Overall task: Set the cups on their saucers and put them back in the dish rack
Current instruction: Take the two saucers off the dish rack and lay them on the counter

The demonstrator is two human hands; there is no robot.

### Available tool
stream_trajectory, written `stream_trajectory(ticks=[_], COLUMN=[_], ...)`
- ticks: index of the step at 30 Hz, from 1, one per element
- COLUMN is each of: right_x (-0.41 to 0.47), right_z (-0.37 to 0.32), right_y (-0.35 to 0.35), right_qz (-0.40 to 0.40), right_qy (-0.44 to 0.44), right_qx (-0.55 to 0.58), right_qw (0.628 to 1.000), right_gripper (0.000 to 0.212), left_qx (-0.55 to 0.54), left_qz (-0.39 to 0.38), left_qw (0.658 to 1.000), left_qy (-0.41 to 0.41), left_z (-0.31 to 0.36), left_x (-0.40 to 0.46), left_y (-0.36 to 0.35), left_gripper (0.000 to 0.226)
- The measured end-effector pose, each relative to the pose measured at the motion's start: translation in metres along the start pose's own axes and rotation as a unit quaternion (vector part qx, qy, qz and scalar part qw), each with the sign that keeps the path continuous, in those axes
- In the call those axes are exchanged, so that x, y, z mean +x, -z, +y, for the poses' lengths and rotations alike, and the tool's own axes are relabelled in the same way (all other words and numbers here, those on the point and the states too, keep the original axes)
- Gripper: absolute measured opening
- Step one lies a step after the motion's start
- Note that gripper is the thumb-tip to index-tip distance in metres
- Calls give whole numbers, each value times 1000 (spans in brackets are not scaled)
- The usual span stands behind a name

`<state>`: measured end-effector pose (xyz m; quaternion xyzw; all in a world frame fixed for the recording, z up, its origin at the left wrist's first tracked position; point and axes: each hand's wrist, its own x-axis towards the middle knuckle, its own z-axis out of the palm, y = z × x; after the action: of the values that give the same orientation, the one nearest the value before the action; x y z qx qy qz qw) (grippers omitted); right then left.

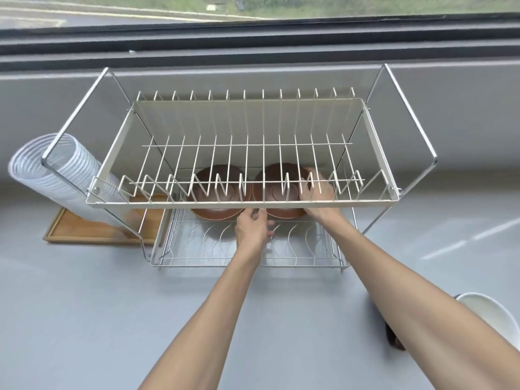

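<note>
Spanning the grey counter, the two-tier dish rack holds two brown saucers on its lower shelf (cups hidden by wires). Right hand grips the right saucer's rim; left hand hovers loosely curled, empty, just before it.

Both hands at rack's brown saucers

Two saucers side by side in dish rack lower tier.
</note>
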<state>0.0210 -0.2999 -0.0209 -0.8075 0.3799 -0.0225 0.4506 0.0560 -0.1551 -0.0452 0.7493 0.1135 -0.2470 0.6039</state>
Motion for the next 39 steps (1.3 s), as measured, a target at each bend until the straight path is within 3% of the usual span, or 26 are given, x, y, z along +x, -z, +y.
stream_trajectory(ticks=[2,5,7,9,12,19,23,28,39], right_x=[7,1,4,-1,-8,-28,-44,-70,-135], right_z=[9,17,17,8,5,11,12,18,30], right_y=[2,8,7,4,7,10,11,15,21], right_qz=[34,-38,10,40,36,50,39,31,15], right_qy=[37,-37,4,54,32,28,7,9,-17], right_qx=[22,-73,-30,-14,-24,34,13,7,81], right_qw=[999,996,999,998,999,998,999,999,996], right_gripper=[13,29,15,25,40,51,44,56,45], left_qx=[1,-9,-18,-26,-35,-69,-76,-105,-100], left_qz=[7,16,17,15,6,-4,-11,-17,-61], left_qw=[1000,1000,1000,1000,999,998,997,994,993], left_qy=[1,0,2,5,13,2,20,12,-22], left_z=[0,-2,-4,-6,-9,-19,-16,-20,-32], left_x=[2,2,1,-2,-10,-26,-43,-64,-114], left_y=[-2,-4,-5,-5,-2,9,19,34,70], left_gripper=[40,44,43,44,44,41,36,43,44])
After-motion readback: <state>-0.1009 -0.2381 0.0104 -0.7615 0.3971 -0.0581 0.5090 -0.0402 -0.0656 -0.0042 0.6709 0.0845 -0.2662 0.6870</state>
